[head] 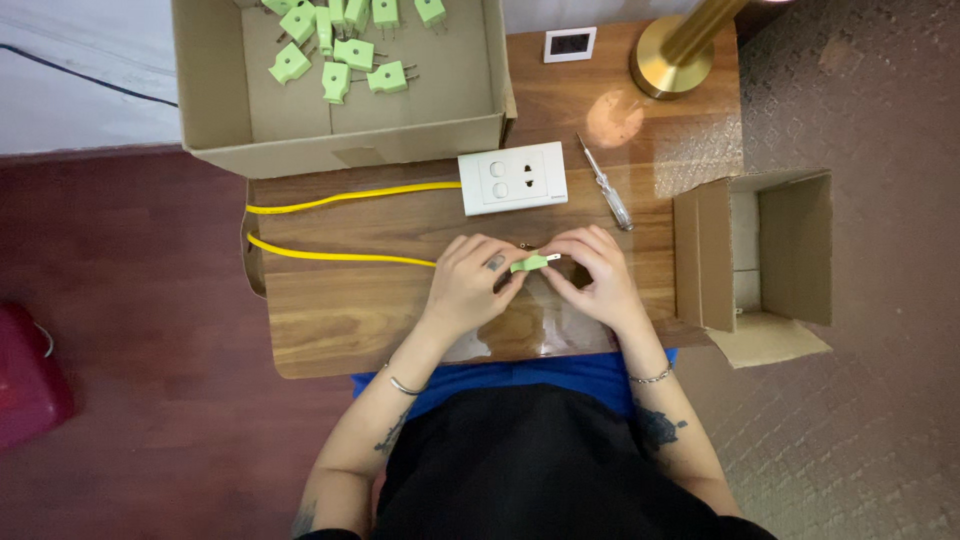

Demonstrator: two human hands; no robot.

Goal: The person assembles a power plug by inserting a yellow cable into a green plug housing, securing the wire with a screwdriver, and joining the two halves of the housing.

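Plastic, pale green and matte, is what both hands are busy with — a small plug (pixel 531 263) with a metal prong poking out toward the right, held just above the middle of the tabletop (pixel 330 310). The left hand (pixel 470 282) has its grip closed on the plug's left end, fingertips pinching it, and the right hand (pixel 597 272) is closed on the prong end, fingers curled over it

A thin yellow cable (pixel 340 227) runs in two glossy lines from the tabletop's left edge; the lower line disappears under the left hand, the upper one reaches a white rectangular socket plate (pixel 512 178) with two round buttons and a socket face. Just right of the plate lies a slim screwdriver (pixel 606 184) with a clear handle

At the far edge sits an open cardboard box (pixel 210 90), plain brown, with a scatter of the same green plugs (pixel 345 45) inside. A second, smaller cardboard box (pixel 780 250) stands open at the tabletop's right end, its flaps spread. A small white square frame (pixel 570 44) with a dark centre lies near the round brass lamp base (pixel 668 68), which is polished and shiny

The tabletop is wood-grain brown with rounded corners — the floor on the left is dark reddish, that on the right a brown patterned surface (pixel 860 420), and a red object (pixel 25 375) shows at the left edge
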